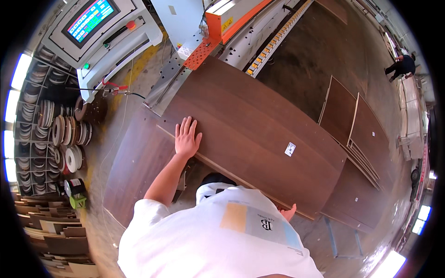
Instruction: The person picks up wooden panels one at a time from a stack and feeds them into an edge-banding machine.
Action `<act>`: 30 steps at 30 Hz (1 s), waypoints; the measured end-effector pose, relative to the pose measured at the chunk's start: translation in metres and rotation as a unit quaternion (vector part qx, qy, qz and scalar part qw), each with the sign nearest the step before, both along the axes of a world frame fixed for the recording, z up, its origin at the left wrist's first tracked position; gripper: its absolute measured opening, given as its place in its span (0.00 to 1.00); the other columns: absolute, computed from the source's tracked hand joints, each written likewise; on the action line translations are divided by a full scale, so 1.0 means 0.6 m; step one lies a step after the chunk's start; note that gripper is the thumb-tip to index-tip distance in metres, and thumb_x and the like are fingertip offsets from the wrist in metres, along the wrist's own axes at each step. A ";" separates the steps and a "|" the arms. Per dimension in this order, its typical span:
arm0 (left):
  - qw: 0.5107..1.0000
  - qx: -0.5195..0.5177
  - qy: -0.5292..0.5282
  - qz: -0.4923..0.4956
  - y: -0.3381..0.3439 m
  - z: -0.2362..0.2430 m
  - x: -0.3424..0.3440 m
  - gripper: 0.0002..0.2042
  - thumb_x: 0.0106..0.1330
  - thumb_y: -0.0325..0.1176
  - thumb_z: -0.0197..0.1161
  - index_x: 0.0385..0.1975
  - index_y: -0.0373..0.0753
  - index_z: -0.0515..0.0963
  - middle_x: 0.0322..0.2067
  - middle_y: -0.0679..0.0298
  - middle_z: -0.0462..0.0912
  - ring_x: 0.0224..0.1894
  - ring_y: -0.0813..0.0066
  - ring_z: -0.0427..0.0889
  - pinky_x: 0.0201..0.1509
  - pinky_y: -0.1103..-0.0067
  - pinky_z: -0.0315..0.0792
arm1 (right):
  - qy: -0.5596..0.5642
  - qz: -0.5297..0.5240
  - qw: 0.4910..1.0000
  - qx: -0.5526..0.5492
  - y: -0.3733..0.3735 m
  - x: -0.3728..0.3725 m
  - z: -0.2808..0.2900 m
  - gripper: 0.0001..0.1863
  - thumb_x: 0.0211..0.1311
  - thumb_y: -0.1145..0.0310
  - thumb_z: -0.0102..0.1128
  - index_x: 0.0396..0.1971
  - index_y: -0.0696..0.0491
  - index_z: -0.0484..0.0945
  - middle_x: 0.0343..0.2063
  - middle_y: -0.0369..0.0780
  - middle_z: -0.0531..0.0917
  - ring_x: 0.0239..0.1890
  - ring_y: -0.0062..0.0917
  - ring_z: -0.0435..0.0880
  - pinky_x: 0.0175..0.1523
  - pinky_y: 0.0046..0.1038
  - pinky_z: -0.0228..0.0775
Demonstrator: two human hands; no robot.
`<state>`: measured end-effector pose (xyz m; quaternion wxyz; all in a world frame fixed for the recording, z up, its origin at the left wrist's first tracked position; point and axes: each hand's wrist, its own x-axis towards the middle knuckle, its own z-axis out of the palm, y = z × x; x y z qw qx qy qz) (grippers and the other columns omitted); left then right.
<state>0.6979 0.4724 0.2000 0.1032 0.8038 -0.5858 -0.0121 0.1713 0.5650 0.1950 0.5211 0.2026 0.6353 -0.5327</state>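
Note:
A large dark-brown board (259, 134) with a small white label lies across the middle, its upper end at the orange-and-white machine (215, 28) and its perforated orange plate (197, 54). My left hand (187, 139) rests flat on the board near its left edge, fingers stretched out. My right hand (287, 212) grips the near edge at the lower right, its fingers partly hidden under the board. A second brown board (130, 167) lies to the left, partly beneath the large one. My white-shirted body covers the lower middle of the view.
A control panel (90, 30) stands upper left. Racks of banding rolls (69, 134) and stacked offcuts (60, 236) line the left. More brown panels (338, 111) lie at right, near a metal stand (333, 236). A person in dark clothes (403, 65) is farther off beside wrapped stacks (408, 111).

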 end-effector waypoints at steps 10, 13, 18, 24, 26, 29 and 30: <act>1.000 -0.012 0.004 0.010 -0.068 0.007 0.081 0.27 0.72 0.50 0.53 0.68 0.47 0.67 0.72 0.63 0.61 0.76 0.63 0.55 0.79 0.62 0.46 | -0.144 0.118 0.982 0.041 -0.043 -0.004 -0.068 0.25 0.66 0.56 0.65 0.56 0.53 0.71 0.52 0.41 0.77 0.52 0.34 0.79 0.58 0.42 0.76; 1.000 -0.014 0.016 0.018 -0.075 0.014 0.102 0.26 0.71 0.49 0.53 0.67 0.47 0.68 0.72 0.63 0.61 0.76 0.63 0.55 0.79 0.62 0.46 | -0.100 0.136 0.983 0.075 -0.061 0.030 -0.051 0.25 0.67 0.56 0.66 0.56 0.53 0.71 0.51 0.41 0.79 0.52 0.33 0.80 0.55 0.41 0.78; 0.999 -0.047 0.022 -0.009 -0.118 0.037 0.089 0.25 0.69 0.46 0.57 0.64 0.45 0.70 0.70 0.61 0.65 0.74 0.61 0.58 0.78 0.61 0.49 | -0.137 0.102 0.985 0.001 -0.075 0.028 -0.068 0.25 0.68 0.55 0.64 0.58 0.51 0.70 0.53 0.39 0.78 0.54 0.34 0.79 0.55 0.41 0.78; 0.996 -0.093 0.011 -0.015 -0.169 0.019 0.088 0.24 0.67 0.42 0.60 0.62 0.44 0.72 0.68 0.58 0.68 0.72 0.57 0.61 0.75 0.58 0.53 | -0.013 0.077 0.997 -0.021 -0.164 0.069 -0.055 0.23 0.69 0.55 0.63 0.58 0.48 0.72 0.53 0.39 0.79 0.55 0.34 0.78 0.55 0.43 0.78; 0.998 -0.063 -0.012 -0.005 -0.178 0.006 0.105 0.25 0.72 0.47 0.53 0.65 0.45 0.69 0.71 0.60 0.64 0.75 0.60 0.58 0.77 0.58 0.48 | -0.006 0.079 0.997 -0.004 -0.197 0.099 -0.042 0.21 0.70 0.58 0.62 0.58 0.50 0.72 0.56 0.40 0.78 0.58 0.36 0.77 0.63 0.49 0.73; 0.998 -0.066 -0.007 -0.015 -0.190 -0.005 0.083 0.24 0.73 0.47 0.52 0.66 0.45 0.69 0.71 0.61 0.64 0.75 0.60 0.58 0.78 0.59 0.48 | 0.005 0.060 0.998 0.003 -0.200 0.081 -0.032 0.23 0.69 0.60 0.65 0.59 0.50 0.72 0.57 0.39 0.78 0.58 0.37 0.79 0.65 0.50 0.71; 0.997 -0.071 -0.008 -0.016 -0.198 -0.004 0.085 0.23 0.73 0.46 0.52 0.64 0.44 0.70 0.70 0.61 0.65 0.74 0.61 0.59 0.78 0.59 0.49 | 0.000 0.057 0.998 0.002 -0.209 0.088 -0.030 0.20 0.69 0.62 0.63 0.57 0.50 0.73 0.55 0.41 0.78 0.58 0.37 0.78 0.66 0.51 0.70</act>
